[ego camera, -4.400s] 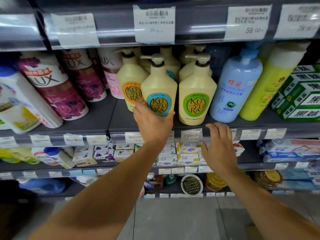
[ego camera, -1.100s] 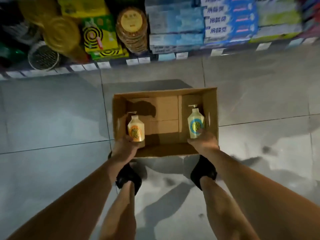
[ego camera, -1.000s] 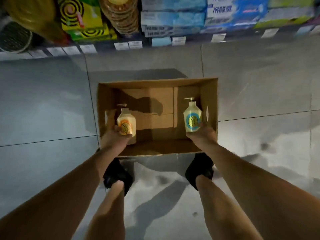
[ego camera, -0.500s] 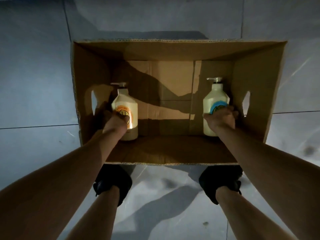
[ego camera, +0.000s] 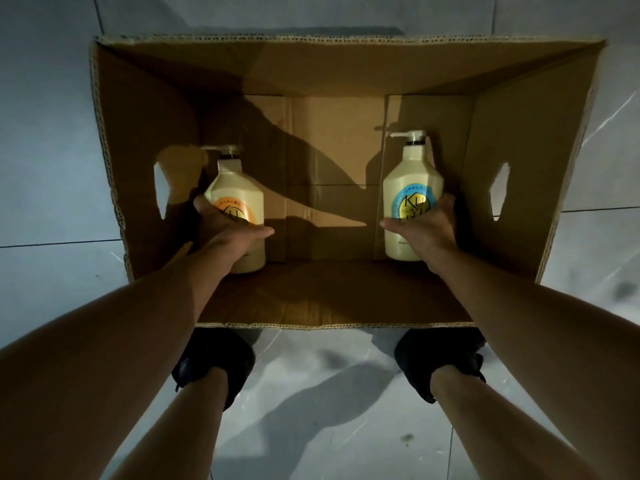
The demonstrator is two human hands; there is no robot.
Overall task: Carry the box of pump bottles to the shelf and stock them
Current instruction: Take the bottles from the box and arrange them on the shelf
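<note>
Shoes: our black shoes (ego camera: 214, 362) stand on the grey tiled floor (ego camera: 52, 140) against the box's near wall.
Box: the open cardboard box (ego camera: 346, 60) holds two upright pump bottles.
Left hand: our left hand (ego camera: 225, 226) wraps the orange-label bottle (ego camera: 239, 188).
Right hand: our right hand (ego camera: 422, 226) wraps the blue-label bottle (ego camera: 412, 174).

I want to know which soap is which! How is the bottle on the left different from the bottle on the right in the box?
The left bottle has an orange label and sits in shadow near the box's left wall; the right bottle has a blue label and catches more light. The left hand grips the left one, the right hand the right one. Both are cream pump bottles, upright in the cardboard box.
</note>
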